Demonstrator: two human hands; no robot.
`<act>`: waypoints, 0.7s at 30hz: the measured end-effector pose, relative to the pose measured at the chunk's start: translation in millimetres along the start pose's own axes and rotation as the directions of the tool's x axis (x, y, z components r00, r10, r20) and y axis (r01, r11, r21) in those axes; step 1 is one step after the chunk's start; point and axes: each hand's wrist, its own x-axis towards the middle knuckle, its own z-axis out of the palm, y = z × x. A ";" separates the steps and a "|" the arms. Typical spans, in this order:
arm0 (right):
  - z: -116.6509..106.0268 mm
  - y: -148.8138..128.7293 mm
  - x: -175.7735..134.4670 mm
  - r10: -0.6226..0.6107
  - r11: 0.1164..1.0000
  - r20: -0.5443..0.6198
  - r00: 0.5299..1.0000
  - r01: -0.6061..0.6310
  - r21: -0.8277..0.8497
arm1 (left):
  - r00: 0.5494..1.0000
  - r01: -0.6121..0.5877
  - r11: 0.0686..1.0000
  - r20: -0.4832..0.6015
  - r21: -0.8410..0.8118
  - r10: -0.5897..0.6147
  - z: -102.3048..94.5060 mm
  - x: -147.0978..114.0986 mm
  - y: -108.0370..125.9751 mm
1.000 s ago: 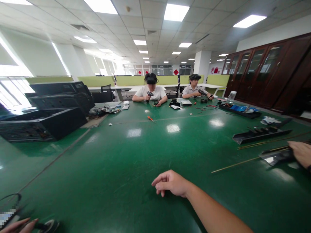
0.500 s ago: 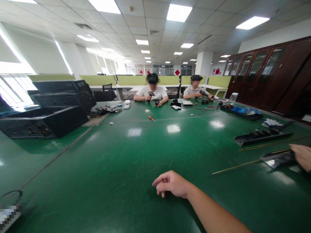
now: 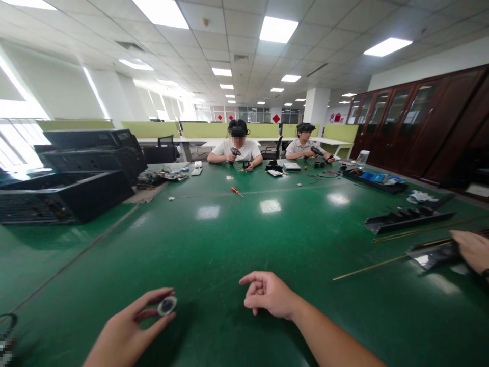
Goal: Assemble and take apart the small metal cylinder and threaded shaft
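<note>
My left hand [image 3: 133,321] is raised over the near part of the green table [image 3: 214,239]. Between its thumb and fingertips it grips a small round thing [image 3: 167,306] with a pale rim and a darker middle; its kind is unclear. To the right, my right hand [image 3: 269,295] hovers low over the table with nothing in it. Its index finger points left, and the other fingers are loosely bent. A gap of bare tabletop separates the two hands.
Black computer cases [image 3: 72,193] stand at the left. An orange screwdriver [image 3: 236,191] lies mid-table. At the right are a black tray [image 3: 408,219], a thin brass-coloured rod [image 3: 370,268] and another person's hand [image 3: 471,250]. Two people [image 3: 237,150] sit opposite, holding power drills.
My left hand has come into view at the lower left with the small round thing. My right hand stays nearly in place, its index finger now straighter. The view has shifted slightly.
</note>
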 end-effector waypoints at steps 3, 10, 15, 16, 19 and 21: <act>-1.8 -0.7 -0.7 -0.136 0.973 -0.114 0.984 0.111 -0.203 | 0.959 -0.190 0.981 0.206 -0.032 0.192 42.7 26.3 35.5; -5.7 2.9 1.6 -0.253 0.886 -0.225 0.941 0.133 -0.444 | 0.893 -0.303 0.929 0.277 -0.213 0.355 112.2 37.4 59.7; -0.1 1.6 0.0 -0.265 0.816 -0.215 0.940 0.100 -0.570 | 0.884 -0.326 0.906 0.253 -0.270 0.394 118.9 31.8 44.4; 0.7 1.1 -0.5 -0.274 0.805 -0.212 0.938 0.103 -0.584 | 0.883 -0.329 0.902 0.247 -0.278 0.398 119.1 31.4 43.0; 1.3 1.0 -0.8 -0.287 0.794 -0.215 0.934 0.106 -0.598 | 0.884 -0.334 0.900 0.240 -0.279 0.402 120.2 31.9 41.8; 0.8 1.7 -0.3 -0.292 0.795 -0.222 0.930 0.107 -0.596 | 0.879 -0.342 0.899 0.245 -0.274 0.409 120.9 32.7 42.0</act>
